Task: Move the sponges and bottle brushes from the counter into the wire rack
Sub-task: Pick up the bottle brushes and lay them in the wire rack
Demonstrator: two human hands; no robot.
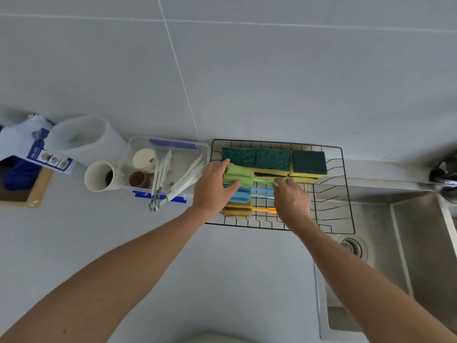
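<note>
A black wire rack (331, 214) sits on the counter, partly over the sink. Several yellow sponges with dark green tops (308, 162) are stacked along its far side. In front of them lie three bottle brushes with sponge heads: green (238, 175), blue (241, 194) and yellow-brown (238, 209), with handles pointing right. My left hand (214, 188) grips the green brush's head. My right hand (291, 198) pinches the green handle and covers the ends of the other handles.
A clear plastic container (170, 167) with tongs, cups and a blue lid clip stands left of the rack. A white cup (100, 176), a white jug (84, 138) and a bag (29, 147) are farther left. The steel sink (405, 243) and faucet (442, 174) are at right.
</note>
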